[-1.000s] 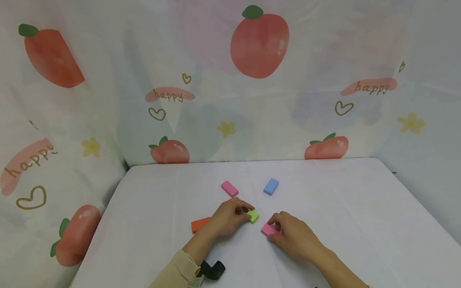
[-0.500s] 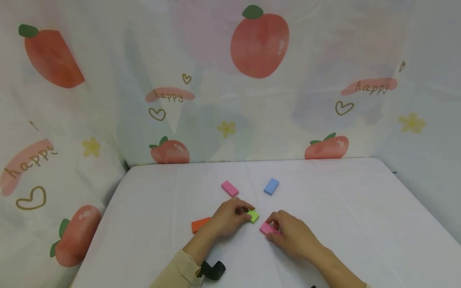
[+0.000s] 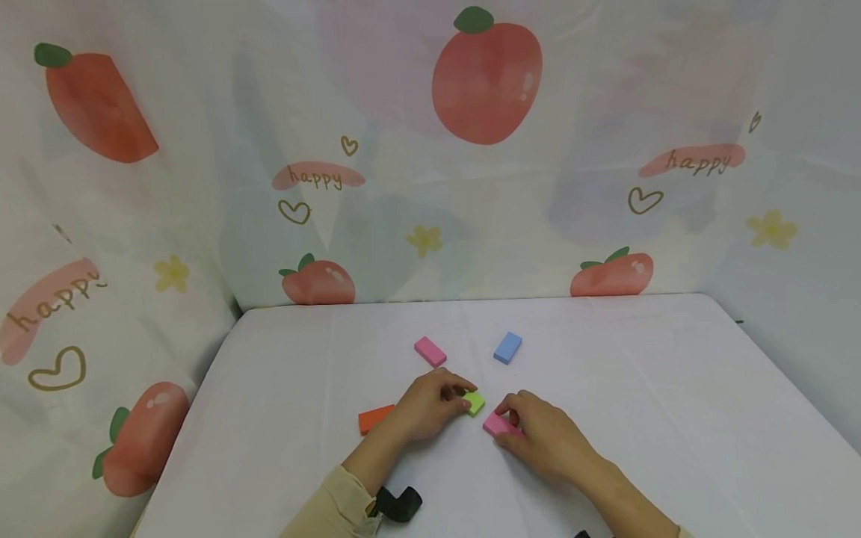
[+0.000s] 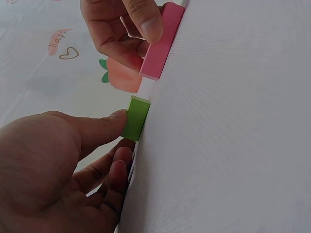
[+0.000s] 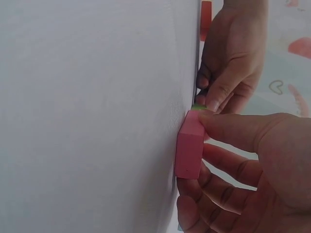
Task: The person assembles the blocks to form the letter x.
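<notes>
In the head view my left hand (image 3: 430, 407) pinches a small green block (image 3: 474, 403) between thumb and fingers at the middle of the white table. To its right, my right hand (image 3: 548, 437) grips a pink block (image 3: 499, 425) by its sides, low at the tabletop. A narrow gap separates the two blocks. The left wrist view shows the thumb against the green block (image 4: 136, 118), with the pink block (image 4: 163, 41) beyond it. In the right wrist view the pink block (image 5: 190, 148) lies between thumb and fingers, and mostly hides the green one.
Behind the hands lie another pink block (image 3: 430, 351) and a blue block (image 3: 507, 348). An orange block (image 3: 375, 419) sits by the left forearm, partly covered by it. A patterned cloth wall (image 3: 377, 97) rises at the table's far edge (image 3: 403, 310).
My right hand has slid the pink block slightly left and away from me, nearer the green block. My left hand and the other blocks stay put.
</notes>
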`<state>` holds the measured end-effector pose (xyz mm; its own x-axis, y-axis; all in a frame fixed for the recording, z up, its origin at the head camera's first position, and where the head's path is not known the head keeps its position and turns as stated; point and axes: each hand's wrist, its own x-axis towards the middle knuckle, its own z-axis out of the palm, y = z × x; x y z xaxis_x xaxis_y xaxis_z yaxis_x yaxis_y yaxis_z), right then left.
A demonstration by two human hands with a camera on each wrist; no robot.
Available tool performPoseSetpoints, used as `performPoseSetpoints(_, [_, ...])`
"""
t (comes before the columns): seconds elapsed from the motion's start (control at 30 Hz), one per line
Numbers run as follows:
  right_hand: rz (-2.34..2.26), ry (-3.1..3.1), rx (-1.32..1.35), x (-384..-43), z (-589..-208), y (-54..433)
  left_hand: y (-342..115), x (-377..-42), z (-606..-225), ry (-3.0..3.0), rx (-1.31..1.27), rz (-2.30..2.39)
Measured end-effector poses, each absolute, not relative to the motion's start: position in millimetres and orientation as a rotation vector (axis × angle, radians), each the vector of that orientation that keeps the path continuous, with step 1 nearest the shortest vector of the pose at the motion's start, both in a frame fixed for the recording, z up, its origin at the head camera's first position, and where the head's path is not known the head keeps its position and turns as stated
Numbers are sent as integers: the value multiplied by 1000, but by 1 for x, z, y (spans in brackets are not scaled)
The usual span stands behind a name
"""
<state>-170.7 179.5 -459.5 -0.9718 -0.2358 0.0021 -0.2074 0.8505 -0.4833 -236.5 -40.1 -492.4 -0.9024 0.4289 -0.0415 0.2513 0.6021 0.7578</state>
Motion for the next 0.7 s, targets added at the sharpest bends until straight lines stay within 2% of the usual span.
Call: performPoseSetpoints(0.7, [-761,2960,-354,-174,-460,176,-39,-238,-492,2630,597,1169])
